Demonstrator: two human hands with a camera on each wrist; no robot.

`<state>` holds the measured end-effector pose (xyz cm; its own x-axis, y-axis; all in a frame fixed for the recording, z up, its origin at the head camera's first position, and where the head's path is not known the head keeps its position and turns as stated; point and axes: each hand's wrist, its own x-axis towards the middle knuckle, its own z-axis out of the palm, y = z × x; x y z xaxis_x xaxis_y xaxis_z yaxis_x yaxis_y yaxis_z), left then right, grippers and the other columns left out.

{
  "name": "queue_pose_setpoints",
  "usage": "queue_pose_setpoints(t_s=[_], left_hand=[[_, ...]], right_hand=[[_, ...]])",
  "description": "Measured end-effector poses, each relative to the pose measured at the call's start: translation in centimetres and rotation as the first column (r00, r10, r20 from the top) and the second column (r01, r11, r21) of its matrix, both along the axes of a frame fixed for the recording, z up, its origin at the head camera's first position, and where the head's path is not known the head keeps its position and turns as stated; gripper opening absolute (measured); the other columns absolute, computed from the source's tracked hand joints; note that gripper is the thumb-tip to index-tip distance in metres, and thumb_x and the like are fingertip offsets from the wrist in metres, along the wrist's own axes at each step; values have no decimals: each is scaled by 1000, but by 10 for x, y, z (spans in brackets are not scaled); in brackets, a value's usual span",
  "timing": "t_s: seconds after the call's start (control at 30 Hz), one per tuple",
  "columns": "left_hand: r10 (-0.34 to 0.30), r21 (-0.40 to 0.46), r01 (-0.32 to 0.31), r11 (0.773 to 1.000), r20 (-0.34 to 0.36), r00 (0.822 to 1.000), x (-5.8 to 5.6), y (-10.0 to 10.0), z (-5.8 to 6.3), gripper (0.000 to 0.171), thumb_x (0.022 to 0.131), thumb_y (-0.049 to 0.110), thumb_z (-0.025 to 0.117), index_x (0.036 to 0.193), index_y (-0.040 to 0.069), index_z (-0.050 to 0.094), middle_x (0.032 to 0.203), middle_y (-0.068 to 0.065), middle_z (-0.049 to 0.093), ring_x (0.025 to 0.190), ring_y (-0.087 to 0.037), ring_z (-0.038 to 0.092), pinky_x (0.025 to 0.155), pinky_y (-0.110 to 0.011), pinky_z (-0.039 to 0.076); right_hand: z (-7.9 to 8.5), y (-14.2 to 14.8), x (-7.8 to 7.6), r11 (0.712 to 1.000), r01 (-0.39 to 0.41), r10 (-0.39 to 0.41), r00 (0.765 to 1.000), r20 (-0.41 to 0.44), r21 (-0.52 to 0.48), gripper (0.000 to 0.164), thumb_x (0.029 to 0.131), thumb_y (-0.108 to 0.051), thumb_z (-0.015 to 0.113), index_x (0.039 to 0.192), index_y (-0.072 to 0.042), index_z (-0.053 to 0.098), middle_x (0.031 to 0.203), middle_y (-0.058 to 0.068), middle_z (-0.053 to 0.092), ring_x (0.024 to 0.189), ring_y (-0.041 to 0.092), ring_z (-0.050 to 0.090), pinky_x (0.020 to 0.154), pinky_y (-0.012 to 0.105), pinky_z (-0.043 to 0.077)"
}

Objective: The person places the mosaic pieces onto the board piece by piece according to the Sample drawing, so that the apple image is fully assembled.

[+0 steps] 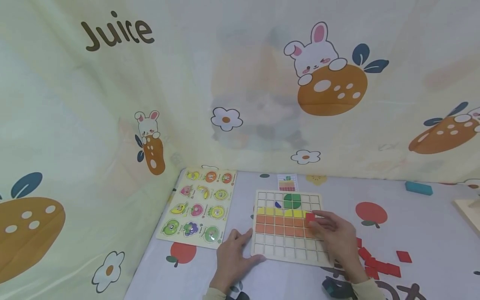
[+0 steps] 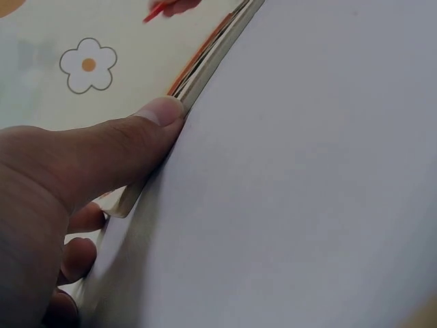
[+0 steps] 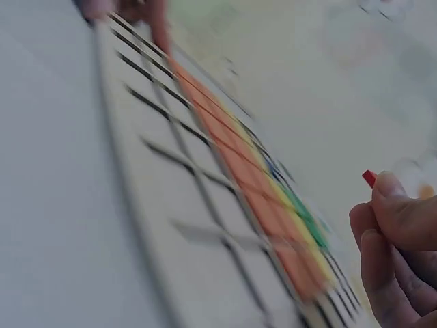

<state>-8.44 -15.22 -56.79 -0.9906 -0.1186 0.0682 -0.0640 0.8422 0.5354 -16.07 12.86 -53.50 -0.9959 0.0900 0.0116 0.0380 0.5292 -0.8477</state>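
A red tile [image 1: 310, 217] is pinched between the thumb and fingers of the right hand [image 1: 339, 237], and it is kept in the air above the right part of a grid board [image 1: 277, 250]. This tile can be judged light, stiff and rather thin, perhaps a little slippery because of its smooth face; it is best taken by two opposite edges, so that the underside is left free. By the left hand [image 1: 233, 258] the near left corner of the board is held, with the thumb at the near edge and the index finger at the left edge. The board itself looks stiff and flat, but its thin ribs could be considered the fragile part, so the outer rim is the better place for holding. In its cells a yellow row [image 1: 279, 212], orange tiles [image 1: 279, 225], green pieces [image 1: 292, 201] and a small blue piece [image 1: 278, 204] are seen. Which cell lies under the red tile cannot be told with certainty, since the right end of the rows is partly covered by the fingers. Loose red tiles [image 1: 381, 267] are scattered beside the right wrist, a picture card [image 1: 287, 182] is placed just behind the board, a fruit puzzle [image 1: 187, 240] lies near on the left, and a teal block [image 1: 418, 188] is well apart at the far right.
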Motion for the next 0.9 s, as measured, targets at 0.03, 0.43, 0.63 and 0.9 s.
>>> queue_pose_setpoints(t_s=[0.03,0.43,0.63,0.9], left_hand=[[-1,-1,1,1000,-1,1000,0,0,0,87,69,64,92,144,25,68,88,10,41,72,-4,33,62,-20,29],[-7,-20,7,1000,17,1000,-1,0,0,85,71,65,91,145,29,67,90,11,42,74,-4,36,65,-21,31],[2,-8,-2,1000,16,1000,0,-1,-1,83,72,61,92,145,29,67,89,10,42,74,-5,35,65,-21,31],[-5,-3,5,1000,5,1000,0,-3,0,82,73,61,92,144,29,68,89,11,41,72,-5,34,64,-20,29]], right_hand=[[-1,-8,2,1000,-31,31,999,8,1,48,92,-32,86,132,-11,73,110,15,80,101,32,78,76,11,49],[-11,-82,22,936,-342,345,938,-28,79,29,82,-18,92,107,-22,79,85,-13,72,73,3,60,70,22,51],[-10,-99,25,907,-374,392,918,-63,191,26,80,-24,94,101,-24,80,79,-17,67,66,2,49,62,23,41],[-13,-109,25,879,-372,407,911,-62,298,25,79,-28,94,101,-24,81,78,-18,65,66,1,47,60,22,38]])
